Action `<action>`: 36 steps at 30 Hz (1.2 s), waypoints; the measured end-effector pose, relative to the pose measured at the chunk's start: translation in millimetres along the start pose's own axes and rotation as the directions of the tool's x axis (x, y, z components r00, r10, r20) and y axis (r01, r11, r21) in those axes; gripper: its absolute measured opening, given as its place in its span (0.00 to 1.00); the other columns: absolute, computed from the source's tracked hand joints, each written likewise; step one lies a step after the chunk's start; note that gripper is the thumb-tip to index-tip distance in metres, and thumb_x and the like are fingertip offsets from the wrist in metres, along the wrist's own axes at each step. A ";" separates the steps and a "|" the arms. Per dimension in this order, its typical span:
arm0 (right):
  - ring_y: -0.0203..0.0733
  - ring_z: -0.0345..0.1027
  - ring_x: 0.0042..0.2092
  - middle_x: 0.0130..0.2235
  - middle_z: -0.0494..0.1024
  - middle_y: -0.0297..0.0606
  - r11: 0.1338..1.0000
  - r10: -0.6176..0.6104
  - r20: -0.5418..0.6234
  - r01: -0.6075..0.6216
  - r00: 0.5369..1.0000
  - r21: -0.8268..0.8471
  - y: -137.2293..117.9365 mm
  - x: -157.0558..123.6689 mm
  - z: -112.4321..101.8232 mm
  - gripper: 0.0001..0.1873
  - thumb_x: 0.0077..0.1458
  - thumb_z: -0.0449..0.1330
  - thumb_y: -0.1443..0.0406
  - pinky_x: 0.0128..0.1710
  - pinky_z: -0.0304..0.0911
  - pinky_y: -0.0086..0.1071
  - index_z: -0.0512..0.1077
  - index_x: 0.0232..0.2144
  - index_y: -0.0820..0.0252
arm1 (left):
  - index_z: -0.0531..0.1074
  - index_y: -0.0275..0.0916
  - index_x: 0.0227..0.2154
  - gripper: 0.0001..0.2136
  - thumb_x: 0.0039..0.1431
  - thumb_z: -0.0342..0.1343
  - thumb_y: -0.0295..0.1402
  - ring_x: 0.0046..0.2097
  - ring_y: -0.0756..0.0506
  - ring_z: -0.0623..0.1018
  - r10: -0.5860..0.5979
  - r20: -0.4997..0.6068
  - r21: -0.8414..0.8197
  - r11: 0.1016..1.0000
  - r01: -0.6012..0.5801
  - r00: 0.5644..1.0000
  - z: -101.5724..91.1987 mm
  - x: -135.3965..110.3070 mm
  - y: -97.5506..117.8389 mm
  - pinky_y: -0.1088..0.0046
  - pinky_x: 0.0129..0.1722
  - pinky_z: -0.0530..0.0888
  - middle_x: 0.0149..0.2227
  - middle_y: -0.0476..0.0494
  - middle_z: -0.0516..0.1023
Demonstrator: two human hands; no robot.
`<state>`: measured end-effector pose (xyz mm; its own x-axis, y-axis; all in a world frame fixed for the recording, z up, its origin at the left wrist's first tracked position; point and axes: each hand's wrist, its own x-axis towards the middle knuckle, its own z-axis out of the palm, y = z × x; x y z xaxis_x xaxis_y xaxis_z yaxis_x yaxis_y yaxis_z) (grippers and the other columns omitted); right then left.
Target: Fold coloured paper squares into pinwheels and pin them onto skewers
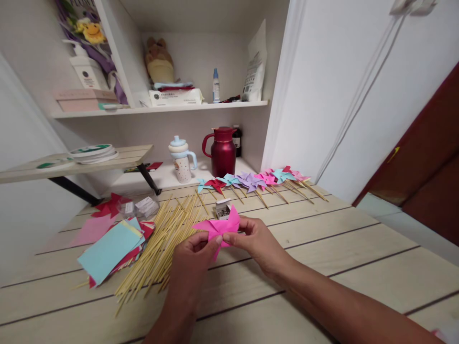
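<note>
A folded pink paper pinwheel (219, 228) is held just above the pale wooden table (340, 239), between both hands. My left hand (193, 255) pinches its lower left part with thumb and fingers. My right hand (253, 241) pinches its right side near the centre. A heap of thin bamboo sticks (163, 241) lies just left of my hands. A small open box of pins (222, 209) sits right behind the pinwheel. A stack of coloured paper squares (113, 248) lies further left.
A row of finished pinwheels on sticks (258, 181) lies along the table's far edge. Behind it stand a red jug (222, 150) and a white sippy cup (182, 160). Shelves with boxes and bottles rise above; a low side board (71, 165) juts out at left.
</note>
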<state>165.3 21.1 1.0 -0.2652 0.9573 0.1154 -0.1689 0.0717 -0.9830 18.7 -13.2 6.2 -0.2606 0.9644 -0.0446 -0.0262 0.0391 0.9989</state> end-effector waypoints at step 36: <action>0.39 0.70 0.33 0.31 0.79 0.36 0.900 0.248 0.243 -0.130 0.938 -0.417 9.5 8.5 -95.8 0.13 0.40 0.70 0.60 0.35 0.64 0.33 0.79 0.30 0.61 | 0.76 0.36 0.24 0.11 0.44 0.69 0.38 0.29 0.53 0.68 0.093 0.088 -0.240 0.968 -0.070 0.992 -11.1 28.0 -23.5 0.78 0.33 0.65 0.24 0.53 0.73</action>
<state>252.4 56.8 -21.1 -0.5215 0.8472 -0.1011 0.2785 0.0570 -0.9588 1.4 10.0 -18.7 -0.1765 0.9830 0.0504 -0.2388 -0.0925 0.9667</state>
